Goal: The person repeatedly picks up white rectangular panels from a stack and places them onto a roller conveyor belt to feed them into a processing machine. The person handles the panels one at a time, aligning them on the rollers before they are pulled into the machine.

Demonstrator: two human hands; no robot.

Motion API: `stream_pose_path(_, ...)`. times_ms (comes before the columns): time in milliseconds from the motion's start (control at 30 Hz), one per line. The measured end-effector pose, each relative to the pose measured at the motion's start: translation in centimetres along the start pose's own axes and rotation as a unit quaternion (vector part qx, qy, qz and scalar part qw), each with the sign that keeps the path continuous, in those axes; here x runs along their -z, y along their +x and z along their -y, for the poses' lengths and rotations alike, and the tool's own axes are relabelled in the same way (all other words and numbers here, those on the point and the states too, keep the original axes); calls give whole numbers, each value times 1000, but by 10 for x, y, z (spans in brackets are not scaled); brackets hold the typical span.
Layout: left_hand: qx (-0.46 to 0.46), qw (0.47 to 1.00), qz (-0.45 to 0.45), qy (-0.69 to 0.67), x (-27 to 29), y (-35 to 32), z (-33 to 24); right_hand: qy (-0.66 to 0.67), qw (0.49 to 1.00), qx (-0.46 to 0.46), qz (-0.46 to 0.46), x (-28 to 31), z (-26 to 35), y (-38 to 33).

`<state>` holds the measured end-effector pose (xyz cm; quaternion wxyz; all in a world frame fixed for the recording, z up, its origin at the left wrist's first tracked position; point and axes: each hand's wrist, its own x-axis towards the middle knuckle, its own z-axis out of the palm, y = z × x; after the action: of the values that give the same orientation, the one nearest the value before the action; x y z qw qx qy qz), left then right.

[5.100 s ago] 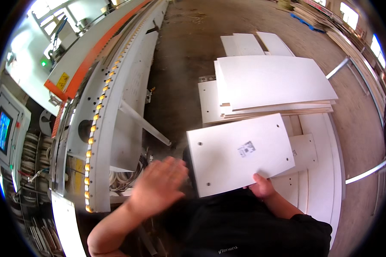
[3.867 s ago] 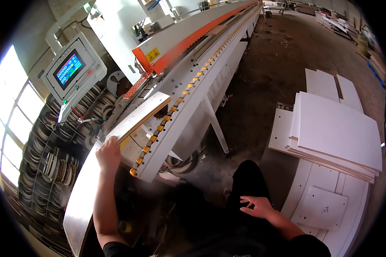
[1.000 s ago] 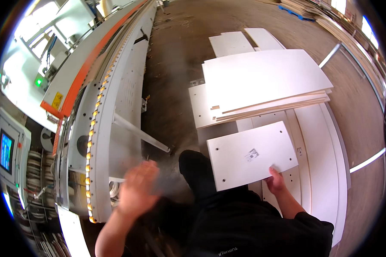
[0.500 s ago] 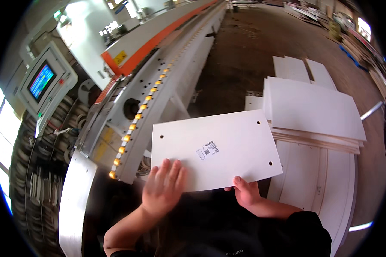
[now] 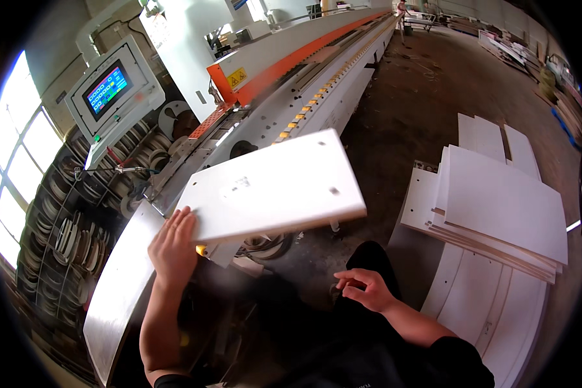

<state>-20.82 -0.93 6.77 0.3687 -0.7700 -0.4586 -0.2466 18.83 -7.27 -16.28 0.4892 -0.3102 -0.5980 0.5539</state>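
A white rectangular board (image 5: 275, 187) with small drilled holes hangs flat over the infeed end of a long edge-banding machine (image 5: 304, 84). My left hand (image 5: 173, 249) grips the board's near left edge. My right hand (image 5: 363, 288) is off the board, hovering below it over my dark trousers, with its fingers loosely curled and nothing in them.
A stack of white boards (image 5: 498, 207) lies on the floor to the right, on larger white panels (image 5: 491, 304). A control panel with a coloured screen (image 5: 110, 87) stands at the left above racks of coiled edge band (image 5: 64, 233). A curved metal guard (image 5: 116, 284) runs beside my left arm.
The board has swung left and up toward the machine. My right hand let go of its near edge and dropped away; my left hand now carries it alone.
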Motion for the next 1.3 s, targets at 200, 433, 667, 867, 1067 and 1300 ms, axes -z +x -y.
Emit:
stream_pose_path(200, 118, 991, 53, 39, -40, -14, 61, 38, 989, -133, -59, 37, -58, -41)
stream_pose_path(433, 144, 973, 126, 132, -91, -28, 110, -29, 983, -164, -75, 49, -78, -58)
stream_pose_path(667, 140, 911, 339, 191, -137, -3, 130, -200, 973, -102, -55, 46, -93, -50)
stream_pose_path(867, 100, 890, 388, 218, -173, 38, 122, -231, 968, -71, -69, 47, -97, -38)
stream_pose_path(1067, 90, 898, 377, 207, -216, 88, 101, -207, 972, -76, -85, 52, -107, -29)
stream_pose_path(1300, 60, 896, 389, 204, -274, 150, 86, -195, 973, -64, -105, 58, -113, -29)
